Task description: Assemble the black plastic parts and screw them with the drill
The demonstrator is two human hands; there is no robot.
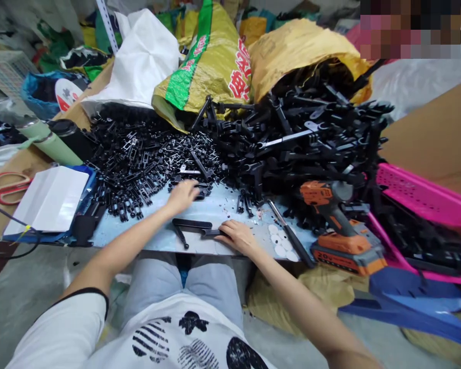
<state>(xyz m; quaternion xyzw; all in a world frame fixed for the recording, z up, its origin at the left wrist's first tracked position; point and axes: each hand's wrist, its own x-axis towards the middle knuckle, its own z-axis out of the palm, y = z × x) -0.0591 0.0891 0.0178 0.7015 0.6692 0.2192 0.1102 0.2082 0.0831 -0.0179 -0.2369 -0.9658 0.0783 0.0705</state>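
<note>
My right hand [238,237] rests at the table's front edge, fingers closed on the end of a black plastic arm piece [211,232]. Touching that piece is a longer black bar [192,224] with a short angled leg. My left hand [183,196] reaches over the near side of the heap of small parts, fingers a little apart and slightly blurred; nothing shows in them. Black bracket parts [202,191] lie just beside its fingertips. Behind it are loose screws [194,148] and a heap of small black clips [138,166].
A large heap of black arm parts [292,138] spills from a yellow sack [303,51]. At right are a cordless drill [336,225], a black-handled tool [292,233] and a pink basket [426,197]. Red scissors [9,188] and white paper [48,197] lie left.
</note>
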